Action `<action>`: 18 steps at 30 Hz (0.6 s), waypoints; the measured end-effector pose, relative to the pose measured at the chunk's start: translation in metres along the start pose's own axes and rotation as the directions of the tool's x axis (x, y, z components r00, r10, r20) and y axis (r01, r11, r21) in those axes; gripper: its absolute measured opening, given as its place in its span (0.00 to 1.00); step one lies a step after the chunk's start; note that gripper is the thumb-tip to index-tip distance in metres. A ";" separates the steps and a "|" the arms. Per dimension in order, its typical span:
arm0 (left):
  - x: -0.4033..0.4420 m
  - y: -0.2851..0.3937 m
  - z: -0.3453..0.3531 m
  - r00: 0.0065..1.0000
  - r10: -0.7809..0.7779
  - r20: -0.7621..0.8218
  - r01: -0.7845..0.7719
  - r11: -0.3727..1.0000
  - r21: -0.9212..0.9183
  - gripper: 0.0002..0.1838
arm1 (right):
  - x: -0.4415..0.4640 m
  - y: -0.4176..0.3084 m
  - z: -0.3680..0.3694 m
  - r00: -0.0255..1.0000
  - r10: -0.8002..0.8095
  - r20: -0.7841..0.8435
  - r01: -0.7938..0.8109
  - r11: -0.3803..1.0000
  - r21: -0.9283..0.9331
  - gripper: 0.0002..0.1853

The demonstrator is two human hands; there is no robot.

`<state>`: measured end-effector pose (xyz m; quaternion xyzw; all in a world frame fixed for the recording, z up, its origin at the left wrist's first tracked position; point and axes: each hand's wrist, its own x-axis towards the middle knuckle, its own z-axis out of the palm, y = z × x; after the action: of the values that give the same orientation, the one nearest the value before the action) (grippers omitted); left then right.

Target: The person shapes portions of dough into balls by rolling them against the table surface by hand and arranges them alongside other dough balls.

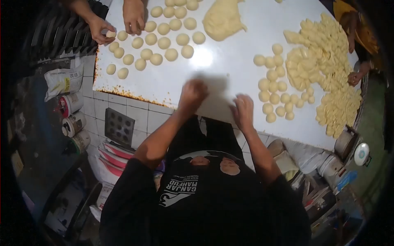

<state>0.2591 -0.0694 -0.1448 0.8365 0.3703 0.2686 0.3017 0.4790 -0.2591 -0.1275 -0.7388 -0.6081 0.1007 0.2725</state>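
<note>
My left hand (193, 95) is over the near edge of the white table (230, 53), blurred by motion. Its fingers are smeared, and anything beneath the palm is hidden. To the right, my right hand (243, 110) is at the same edge, fingers stretched and thumb apart, holding nothing I can see. Round dough balls (187, 51) lie in loose rows ahead and to the left. Smaller dough balls (274, 86) cluster to the right, beside a large heap of cut dough pieces (328, 69). A big smooth lump of dough (223, 20) rests toward the far side.
At the upper left, another person's hands (134, 18) touch the dough balls. A further person's hand (355, 78) is by the heap at right. Below the table are a dark moulded pan (119, 126), buckets (74, 123), a sack (65, 82) and a pot (344, 141).
</note>
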 end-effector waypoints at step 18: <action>-0.018 -0.029 -0.094 0.974 0.102 0.203 -0.080 0.990 -0.113 0.28 | 0.139 -0.060 0.062 0.908 -0.252 0.335 0.288 0.956 -0.061 0.21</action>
<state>0.1722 -0.0387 -0.1061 0.8592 0.2836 0.2120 0.3694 0.4317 -0.1027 -0.1223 -0.6346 -0.7454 0.1483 0.1398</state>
